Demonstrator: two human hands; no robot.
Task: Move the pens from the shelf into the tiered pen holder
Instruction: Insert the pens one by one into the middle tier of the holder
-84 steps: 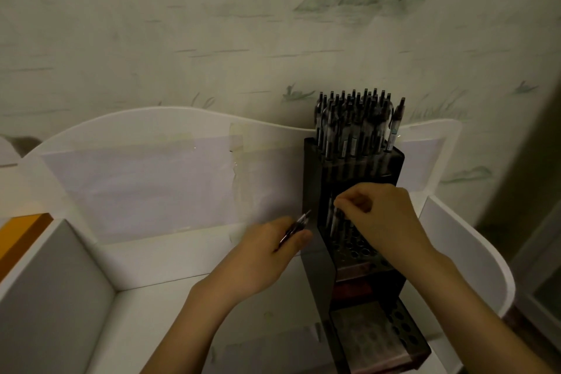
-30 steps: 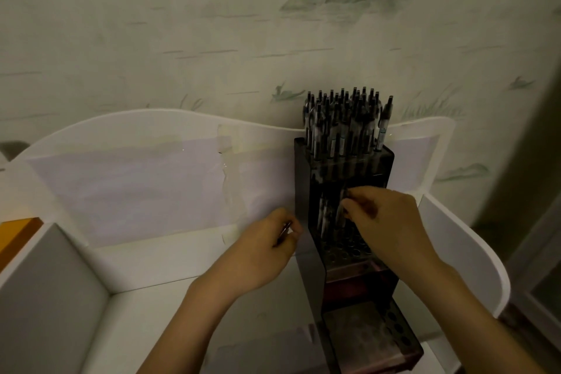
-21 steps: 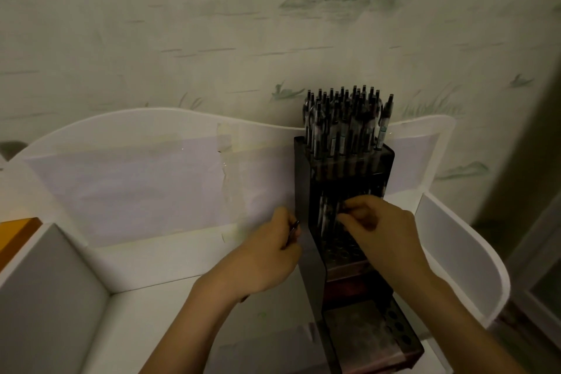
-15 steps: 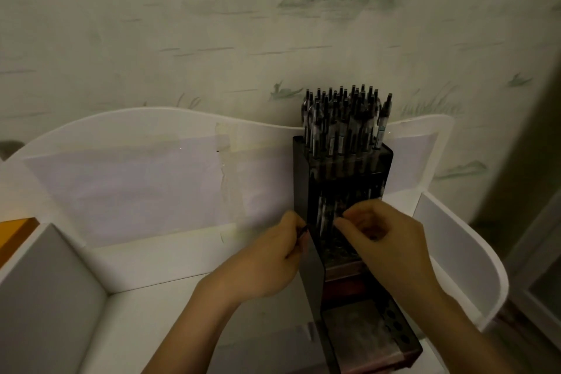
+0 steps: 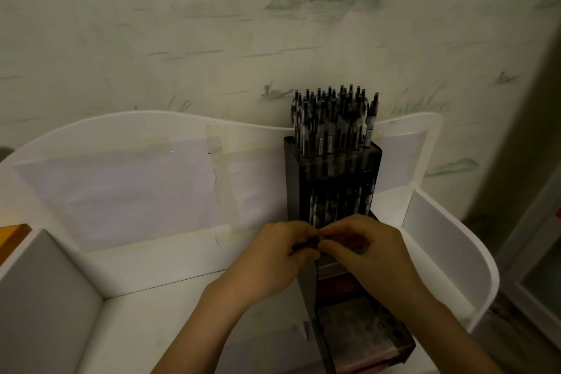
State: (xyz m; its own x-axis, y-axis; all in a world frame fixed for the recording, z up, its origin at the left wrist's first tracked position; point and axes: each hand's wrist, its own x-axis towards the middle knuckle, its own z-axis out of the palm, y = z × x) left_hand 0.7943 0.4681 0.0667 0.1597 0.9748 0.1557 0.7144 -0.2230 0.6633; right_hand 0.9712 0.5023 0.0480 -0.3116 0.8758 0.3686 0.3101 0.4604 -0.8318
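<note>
both hands are meeting in front of the tiered pen holder [image 5: 334,179], at its middle tier. the left hand [image 5: 273,255] is curling its fingers [image 5: 299,247] round a dark pen [image 5: 305,244], of which only a short stretch is showing between the two hands. the right hand [image 5: 368,252] is bringing its fingers [image 5: 329,241] together at that same pen, apparently pinching its end; whether it has actually taken the weight i cannot tell.

judging from this, the step in hand is passing the pen across for slotting. it would go best with the right fingers closing firmly before the left ones let go, then turning the pen upright and aiming for a free hole just beyond the fingertips, without knocking the pens already standing behind them.

counting: one holder with three tiers visible; one pen between the fingers; a dense bunch of pens [image 5: 334,121] is filling the top tier well above the fingers, too crowded to count; more are standing in the middle tier just behind them. the lowest tier, below the wrists, is looking empty. the white shelf [image 5: 145,313] is showing no loose pens.
</note>
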